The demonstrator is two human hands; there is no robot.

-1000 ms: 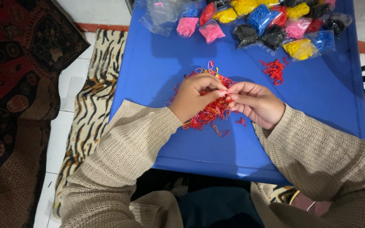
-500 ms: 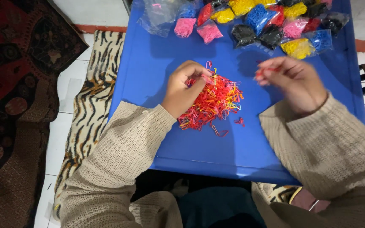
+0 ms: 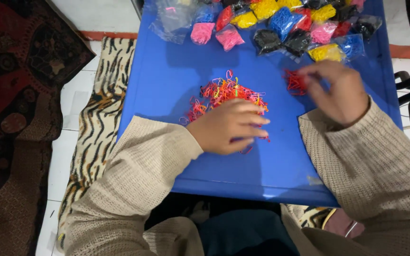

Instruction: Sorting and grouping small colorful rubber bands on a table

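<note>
While the left hand [image 3: 228, 127] lies flat with fingers spread over the near side of the pile of red, orange and yellow rubber bands [image 3: 231, 92] on the blue table [image 3: 176, 71], it pinches nothing. To the right of that pile, the right hand [image 3: 340, 90] hovers blurred at a small clump of red bands [image 3: 294, 81]; whether its fingertips pinch any, I cannot tell. Beyond the pile lie small clear bags of coloured bands [image 3: 281, 23].

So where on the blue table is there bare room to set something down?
Bare blue table lies left of the mixed rubber-band pile, below the bagged bands, and along the near edge beneath the left hand. It is crowded by the right hand and small red pile.
</note>
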